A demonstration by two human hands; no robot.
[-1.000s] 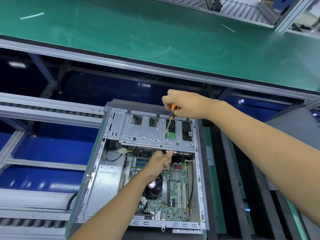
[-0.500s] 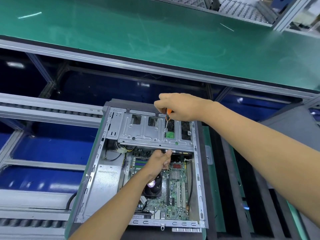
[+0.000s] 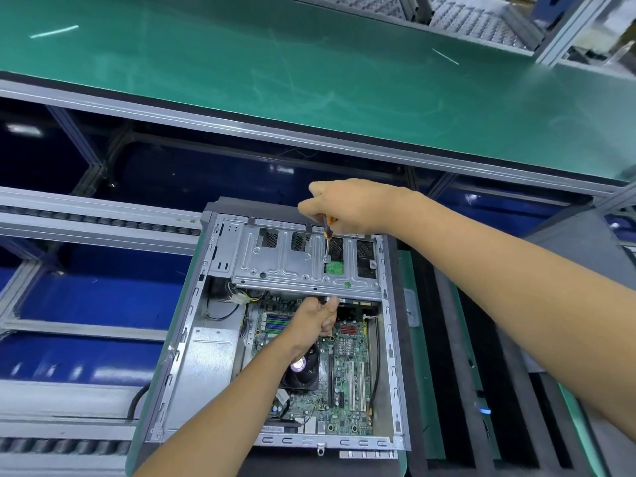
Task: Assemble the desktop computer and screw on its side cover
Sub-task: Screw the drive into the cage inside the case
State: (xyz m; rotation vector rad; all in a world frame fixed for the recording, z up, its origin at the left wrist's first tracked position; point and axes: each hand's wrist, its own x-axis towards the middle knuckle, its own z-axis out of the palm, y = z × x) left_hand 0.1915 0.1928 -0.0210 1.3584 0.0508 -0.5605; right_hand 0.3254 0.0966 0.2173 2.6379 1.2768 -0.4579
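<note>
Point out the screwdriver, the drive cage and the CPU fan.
screwdriver (image 3: pixel 327 242): head view, on its metal shaft below the right hand.
drive cage (image 3: pixel 282 259): head view, on its flat top plate.
CPU fan (image 3: pixel 298 365): head view, on its purple hub sticker.

Drive cage (image 3: pixel 292 266) sits behind the motherboard (image 3: pixel 347 373) inside the case (image 3: pixel 192 356).

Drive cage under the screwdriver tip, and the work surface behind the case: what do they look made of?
The grey stamped drive cage looks like bare sheet steel with a dull zinc-type finish: pressed ribs, punched holes, folded edges. The green work surface looks like a rubber or vinyl mat, semi-matte: soft glare and fine scuffs. The orange-handled screwdriver has a metal shaft; the handle looks plastic.
</note>
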